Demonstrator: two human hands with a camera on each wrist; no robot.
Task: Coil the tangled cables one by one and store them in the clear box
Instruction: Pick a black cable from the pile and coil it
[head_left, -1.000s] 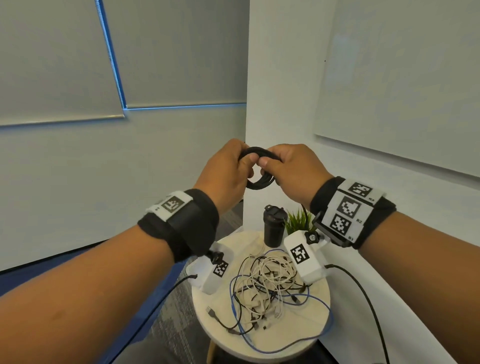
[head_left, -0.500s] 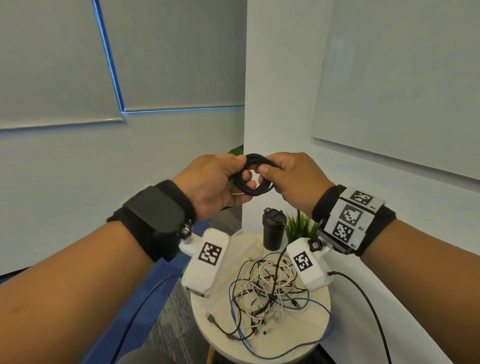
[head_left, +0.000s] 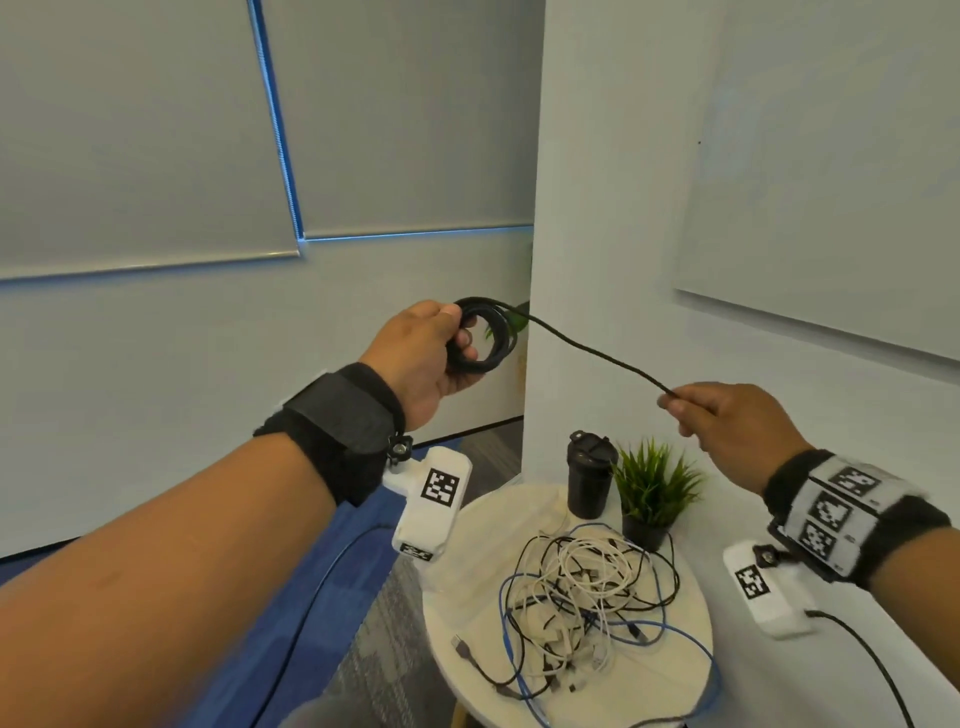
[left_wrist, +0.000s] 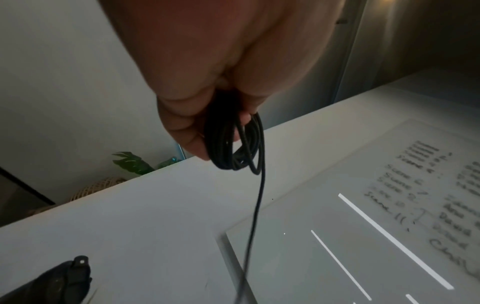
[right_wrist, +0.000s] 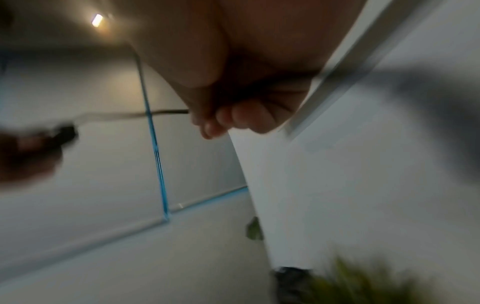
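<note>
The black cable (head_left: 582, 347) looked matt and rubbery. The round tabletop (head_left: 670, 670) was smooth, pale and matt; the tumbler (head_left: 589, 475) was dull black plastic, the wrist straps (head_left: 343, 421) cloth.

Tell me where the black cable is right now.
In the head view the black cable is in the air above the table: its coil in the left hand, its free end pinched by the right hand.

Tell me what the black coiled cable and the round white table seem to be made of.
Black coiled cable: probably a rubbery or plastic jacket, matte, since it bends into tight loops without glinting; a braided sleeve cannot be ruled out. Round white table: smooth matte white top, likely painted wood or laminate; its core is not visible.
</note>
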